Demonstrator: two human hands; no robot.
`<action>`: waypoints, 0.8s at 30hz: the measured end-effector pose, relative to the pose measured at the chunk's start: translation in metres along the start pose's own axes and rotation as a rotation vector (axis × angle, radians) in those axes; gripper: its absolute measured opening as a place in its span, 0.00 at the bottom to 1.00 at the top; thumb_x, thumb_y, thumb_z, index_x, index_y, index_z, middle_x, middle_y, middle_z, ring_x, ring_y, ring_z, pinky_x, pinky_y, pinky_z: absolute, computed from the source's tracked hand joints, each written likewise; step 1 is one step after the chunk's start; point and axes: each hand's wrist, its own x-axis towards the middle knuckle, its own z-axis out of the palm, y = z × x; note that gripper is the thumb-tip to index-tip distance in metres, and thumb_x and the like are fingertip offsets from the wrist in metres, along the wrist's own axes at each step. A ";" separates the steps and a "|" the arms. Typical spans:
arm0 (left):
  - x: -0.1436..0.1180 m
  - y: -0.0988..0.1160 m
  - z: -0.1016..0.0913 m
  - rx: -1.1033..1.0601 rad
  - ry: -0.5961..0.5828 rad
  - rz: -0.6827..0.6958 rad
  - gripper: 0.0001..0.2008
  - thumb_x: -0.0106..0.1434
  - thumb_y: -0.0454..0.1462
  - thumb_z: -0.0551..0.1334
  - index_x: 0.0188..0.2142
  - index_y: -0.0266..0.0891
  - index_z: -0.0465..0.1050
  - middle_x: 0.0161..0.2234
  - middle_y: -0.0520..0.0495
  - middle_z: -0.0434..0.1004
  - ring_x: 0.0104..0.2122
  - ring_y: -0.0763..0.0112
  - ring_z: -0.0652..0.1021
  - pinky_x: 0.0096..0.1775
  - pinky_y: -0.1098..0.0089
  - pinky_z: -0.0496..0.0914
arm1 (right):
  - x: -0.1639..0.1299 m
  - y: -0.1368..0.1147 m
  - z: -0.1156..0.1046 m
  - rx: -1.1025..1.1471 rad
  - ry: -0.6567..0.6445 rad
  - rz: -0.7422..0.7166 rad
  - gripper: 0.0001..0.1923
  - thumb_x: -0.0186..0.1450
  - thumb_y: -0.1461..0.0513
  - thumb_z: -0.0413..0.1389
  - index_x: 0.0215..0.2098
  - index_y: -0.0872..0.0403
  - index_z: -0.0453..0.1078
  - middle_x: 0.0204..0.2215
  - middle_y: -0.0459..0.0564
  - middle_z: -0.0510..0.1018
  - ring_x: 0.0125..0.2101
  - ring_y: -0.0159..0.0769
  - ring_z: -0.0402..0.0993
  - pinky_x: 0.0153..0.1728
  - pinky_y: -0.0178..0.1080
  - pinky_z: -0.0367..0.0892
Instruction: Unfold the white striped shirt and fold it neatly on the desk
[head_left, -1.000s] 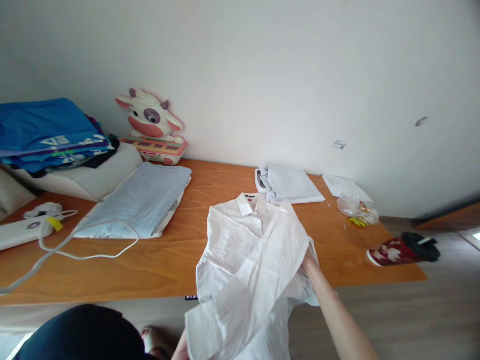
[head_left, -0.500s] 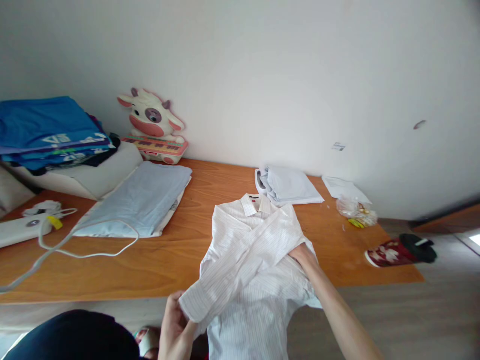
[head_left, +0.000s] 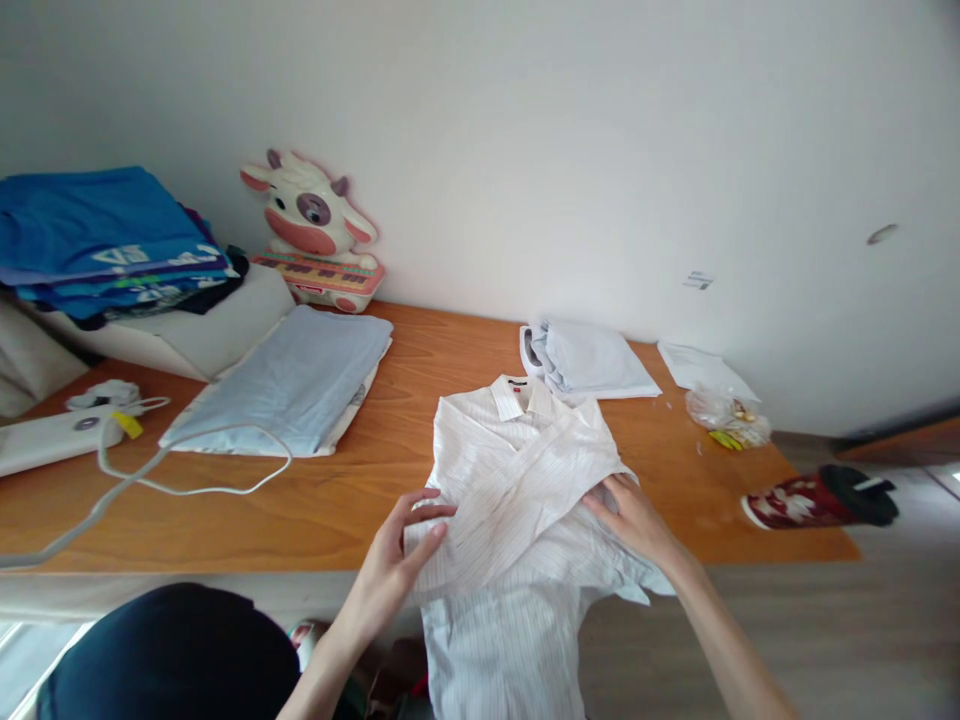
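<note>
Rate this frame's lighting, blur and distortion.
Head view: soft, even daylight, no glare on the table; faint shadows under both hands, left hand and right hand, on the white shirt. Sharp centre, slight softness at the edges. Wide-angle bend tilts the table's far edge.

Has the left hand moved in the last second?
Yes. The left hand has come up from the bottom edge of the view onto the shirt, toward the table.
</note>
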 end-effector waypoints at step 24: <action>-0.039 -0.001 -0.005 0.065 0.050 -0.126 0.27 0.59 0.54 0.73 0.52 0.43 0.76 0.37 0.47 0.82 0.39 0.59 0.83 0.40 0.66 0.76 | 0.018 -0.026 -0.025 0.072 0.160 -0.087 0.23 0.79 0.52 0.47 0.68 0.44 0.70 0.69 0.52 0.72 0.69 0.46 0.67 0.72 0.52 0.61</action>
